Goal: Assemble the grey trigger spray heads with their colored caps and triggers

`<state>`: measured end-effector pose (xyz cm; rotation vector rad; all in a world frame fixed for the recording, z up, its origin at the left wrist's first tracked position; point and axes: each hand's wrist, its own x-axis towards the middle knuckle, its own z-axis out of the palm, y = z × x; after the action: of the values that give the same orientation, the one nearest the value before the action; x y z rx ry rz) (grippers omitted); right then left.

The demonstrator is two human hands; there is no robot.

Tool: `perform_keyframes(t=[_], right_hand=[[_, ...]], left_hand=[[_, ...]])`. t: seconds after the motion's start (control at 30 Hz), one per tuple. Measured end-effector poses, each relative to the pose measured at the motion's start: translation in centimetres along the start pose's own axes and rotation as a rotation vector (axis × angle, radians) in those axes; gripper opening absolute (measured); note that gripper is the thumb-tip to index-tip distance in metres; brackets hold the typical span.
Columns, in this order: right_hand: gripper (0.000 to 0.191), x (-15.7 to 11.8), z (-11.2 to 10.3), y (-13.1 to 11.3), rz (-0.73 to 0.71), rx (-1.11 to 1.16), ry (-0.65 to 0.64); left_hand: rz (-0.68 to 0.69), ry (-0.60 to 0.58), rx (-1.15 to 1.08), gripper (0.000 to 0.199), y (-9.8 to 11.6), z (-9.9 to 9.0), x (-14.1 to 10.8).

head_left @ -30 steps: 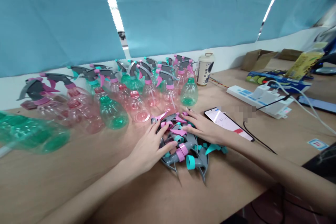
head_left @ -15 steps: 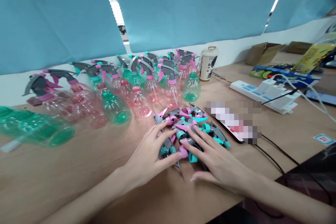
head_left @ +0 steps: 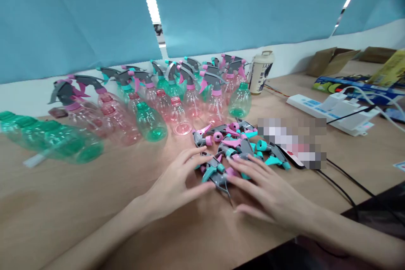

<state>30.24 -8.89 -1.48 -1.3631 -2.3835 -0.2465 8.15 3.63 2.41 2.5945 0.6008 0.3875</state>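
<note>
A heap of loose spray bottle trigger heads (head_left: 237, 145), grey with pink or turquoise parts, lies on the table in front of me. My left hand (head_left: 180, 181) is at the heap's left side, fingers apart, close to a grey and turquoise trigger head (head_left: 213, 173). Spread over the right part of the heap, my right hand (head_left: 268, 190) touches the trigger heads with its fingertips and grips none of them. Behind the heap stand open-necked bottles, among them a green bottle (head_left: 151, 124) and a pink bottle (head_left: 180, 118).
Bottles with trigger heads fitted (head_left: 217, 101) crowd along the wall. Green bottles (head_left: 57, 135) lie or lean at the left. A patterned cup (head_left: 261, 74) stands at the back. On the right are a blurred-out phone (head_left: 292, 143), a power strip (head_left: 332, 112), cables and a cardboard box (head_left: 329, 61).
The view has shifted, so the scene sits further right and slightly higher. Under my hands some trigger heads have been moved about; a grey and turquoise one now shows between them.
</note>
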Motion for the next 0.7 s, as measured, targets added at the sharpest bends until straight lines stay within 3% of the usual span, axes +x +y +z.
perform_keyframes(t=[0.07, 0.17, 0.33, 0.5, 0.7], right_hand=[[0.039, 0.6, 0.4, -1.6, -0.01, 0.038, 0.067], [0.026, 1.5, 1.4, -2.9, 0.003, 0.019, 0.111], [0.024, 1.9, 2.3, -2.0, -0.022, -0.052, 0.138], [0.024, 1.4, 2.0, -1.5, -0.006, -0.044, 0.115], [0.025, 1.6, 1.6, -1.6, 0.024, -0.018, 0.081]], left_hand=[[-0.091, 0.059, -0.024, 0.031, -0.5, -0.1, 0.1], [-0.21, 0.032, -0.03, 0.03, -1.3, -0.1, 0.3], [-0.229, 0.006, -0.092, 0.026, -1.8, 0.8, 0.4], [-0.247, 0.239, -0.199, 0.019, -1.3, 1.1, 0.5], [-0.058, 0.539, -0.187, 0.034, 0.2, -2.1, 0.2]])
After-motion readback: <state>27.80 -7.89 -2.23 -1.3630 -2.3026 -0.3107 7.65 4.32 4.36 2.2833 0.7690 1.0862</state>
